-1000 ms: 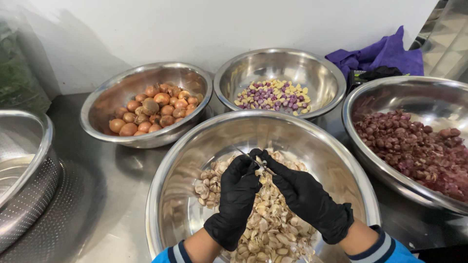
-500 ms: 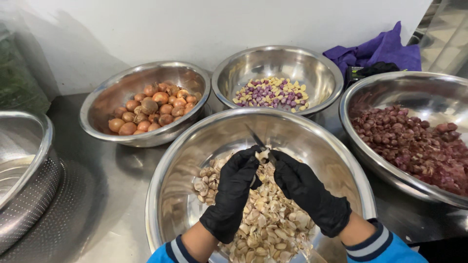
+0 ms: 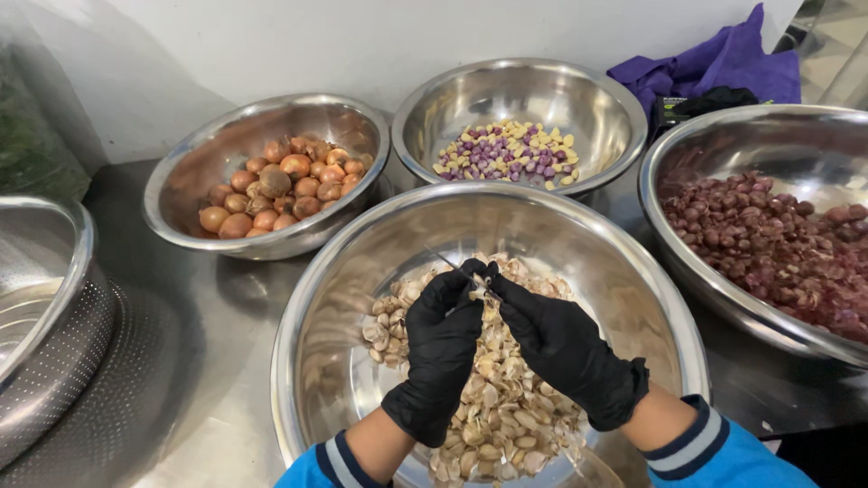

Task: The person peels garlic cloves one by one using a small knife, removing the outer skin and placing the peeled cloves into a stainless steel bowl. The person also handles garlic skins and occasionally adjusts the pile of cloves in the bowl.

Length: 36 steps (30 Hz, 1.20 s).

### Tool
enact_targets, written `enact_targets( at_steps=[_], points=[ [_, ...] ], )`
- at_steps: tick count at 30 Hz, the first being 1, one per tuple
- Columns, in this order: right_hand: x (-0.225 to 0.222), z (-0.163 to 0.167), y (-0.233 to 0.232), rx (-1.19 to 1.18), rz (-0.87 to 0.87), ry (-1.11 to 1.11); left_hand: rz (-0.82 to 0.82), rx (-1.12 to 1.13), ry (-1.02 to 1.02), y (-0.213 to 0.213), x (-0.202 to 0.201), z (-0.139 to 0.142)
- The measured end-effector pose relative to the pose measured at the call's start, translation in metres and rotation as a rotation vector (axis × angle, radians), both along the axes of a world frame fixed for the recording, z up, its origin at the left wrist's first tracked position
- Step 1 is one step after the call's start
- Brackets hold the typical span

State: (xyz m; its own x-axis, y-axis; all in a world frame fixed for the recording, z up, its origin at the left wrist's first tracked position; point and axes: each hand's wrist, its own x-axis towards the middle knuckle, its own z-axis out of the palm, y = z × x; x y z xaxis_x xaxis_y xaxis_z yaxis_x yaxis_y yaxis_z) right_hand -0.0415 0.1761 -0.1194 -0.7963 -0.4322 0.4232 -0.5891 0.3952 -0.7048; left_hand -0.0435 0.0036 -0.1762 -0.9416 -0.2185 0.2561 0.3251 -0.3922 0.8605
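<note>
- A small dark package point(image 3: 671, 108) with a label too small to make out lies at the far right of the table point(image 3: 208, 361), tucked under a crumpled purple cloth point(image 3: 714, 68), with something black point(image 3: 719, 98) lying just beside it.
- The garlic clove point(image 3: 479, 291) is small, pale cream with a papery skin, and sits between the fingertips of both hands above the middle of the big near bowl point(image 3: 362, 271).
- Most of the clove is covered by the fingers, so its long axis cannot be told.
- A thin blade point(image 3: 445, 260) sticks out from the pinch, its tip pointing up and to the far left.
- The left hand point(image 3: 443, 348), in a black glove, has its fingers curled and pressed together around the clove from the left.
- The right hand point(image 3: 565, 348), also in a black glove, pinches the clove from the right with thumb and forefinger; the fingertips of both hands touch.
- Under the hands, the near bowl holds a heap of garlic cloves and skins point(image 3: 497, 407), pale beige.
- At the far left a steel bowl point(image 3: 181, 181) holds brown-skinned shallots point(image 3: 280, 185).
- At the far middle another bowl point(image 3: 425, 108) holds peeled yellow and purple pieces point(image 3: 511, 154).
- At the right a large bowl point(image 3: 687, 136) holds dark red shallots point(image 3: 768, 244).
- A perforated steel colander point(image 3: 54, 361) stands at the left edge.
</note>
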Motion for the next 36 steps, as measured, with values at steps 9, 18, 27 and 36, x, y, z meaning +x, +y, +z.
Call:
enact_targets(
  at_steps=[9,18,27,36],
  points=[
    [-0.010,-0.032,0.004,-0.501,0.131,-0.238,-0.270,0.023,-0.187,-0.010,0.022,0.045],
    [-0.002,-0.019,0.004,-0.258,0.107,-0.039,-0.273,0.083,-0.154,-0.015,0.010,0.049],
    [0.000,-0.006,-0.007,-0.140,0.054,-0.180,-0.083,0.094,-0.054,-0.004,0.006,0.021],
    [-0.003,-0.014,-0.013,-0.158,0.007,-0.164,0.041,0.067,-0.003,0.003,-0.004,-0.001]
  ],
)
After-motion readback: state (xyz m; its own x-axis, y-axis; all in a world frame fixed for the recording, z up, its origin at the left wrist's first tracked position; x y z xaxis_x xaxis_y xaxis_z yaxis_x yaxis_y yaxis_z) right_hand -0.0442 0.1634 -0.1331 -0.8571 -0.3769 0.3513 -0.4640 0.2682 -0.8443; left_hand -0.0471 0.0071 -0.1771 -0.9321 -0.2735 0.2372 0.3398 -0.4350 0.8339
